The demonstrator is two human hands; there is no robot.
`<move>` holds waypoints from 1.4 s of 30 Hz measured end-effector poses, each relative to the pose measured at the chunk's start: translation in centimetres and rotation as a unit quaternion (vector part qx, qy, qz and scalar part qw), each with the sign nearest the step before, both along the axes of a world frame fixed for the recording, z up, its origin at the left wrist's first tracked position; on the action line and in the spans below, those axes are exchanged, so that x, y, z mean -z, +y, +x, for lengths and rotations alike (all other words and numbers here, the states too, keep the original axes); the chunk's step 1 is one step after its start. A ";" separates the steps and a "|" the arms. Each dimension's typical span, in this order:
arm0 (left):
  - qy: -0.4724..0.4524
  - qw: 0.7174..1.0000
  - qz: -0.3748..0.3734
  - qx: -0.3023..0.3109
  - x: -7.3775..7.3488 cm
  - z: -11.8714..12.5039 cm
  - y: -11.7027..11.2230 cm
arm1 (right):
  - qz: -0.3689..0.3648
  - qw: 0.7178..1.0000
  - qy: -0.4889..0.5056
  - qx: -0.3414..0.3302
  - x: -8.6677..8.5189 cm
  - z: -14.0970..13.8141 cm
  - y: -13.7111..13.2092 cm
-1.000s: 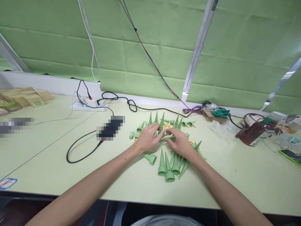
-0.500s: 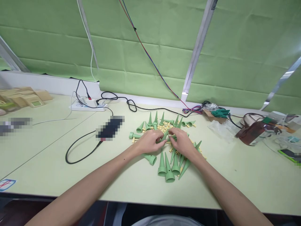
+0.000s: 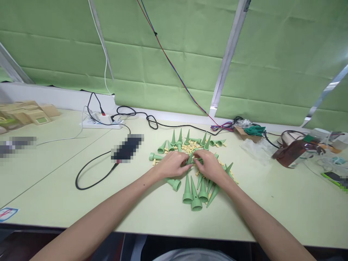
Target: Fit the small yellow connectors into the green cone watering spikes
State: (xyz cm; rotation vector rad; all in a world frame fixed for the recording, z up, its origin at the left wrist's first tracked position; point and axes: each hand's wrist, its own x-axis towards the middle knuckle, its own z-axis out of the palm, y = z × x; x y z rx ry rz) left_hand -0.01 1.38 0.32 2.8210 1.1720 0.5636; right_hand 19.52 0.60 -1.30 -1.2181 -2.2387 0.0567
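I see green spike (image 3: 190, 158), partly hidden, gripped in left hand (image 3: 174, 164), between both hands above surface (image 3: 152, 210). Right hand (image 3: 209, 164) curled alongside; I can't tell whether it grips anything. Nearby green cones (image 3: 196, 198): slim tips, wide hollow collars.

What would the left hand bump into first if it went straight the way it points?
Probably the right hand, which sits just beyond the green cone that the left hand seems to hold; depth is hard to judge.
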 end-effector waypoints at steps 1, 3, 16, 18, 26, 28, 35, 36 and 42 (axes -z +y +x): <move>0.000 1.000 0.002 -0.003 0.0 0.0 0.0 | 0.000 1.000 0.000 0.001 0.0 0.0 0.0; -0.005 1.000 0.005 -0.010 0.1 -0.1 0.1 | 0.002 1.000 -0.001 0.001 -0.1 -0.1 0.0; -0.109 0.993 0.027 -0.027 0.0 -0.1 -0.1 | 0.117 0.986 0.119 0.029 -4.9 0.2 -3.1; -0.129 0.990 0.040 -0.029 0.2 0.0 -0.1 | 0.145 0.978 0.145 0.050 -6.7 1.5 -2.9; -0.192 0.978 0.084 -0.006 0.7 0.1 0.1 | -0.023 0.971 0.028 0.235 -5.2 10.8 8.3; -0.198 0.976 0.089 -0.001 0.8 0.1 0.0 | -0.059 0.973 0.008 0.223 -3.4 12.0 10.5; -0.205 0.973 0.093 0.046 0.7 0.3 -0.3 | -0.096 0.982 -0.029 0.161 0.3 12.1 11.5; -0.203 0.973 0.097 0.050 0.6 0.3 -0.3 | -0.097 0.982 -0.032 0.158 0.4 12.0 11.3; -0.188 0.972 0.123 0.066 0.9 0.5 -0.3 | -0.107 0.985 -0.030 0.130 0.0 10.9 9.8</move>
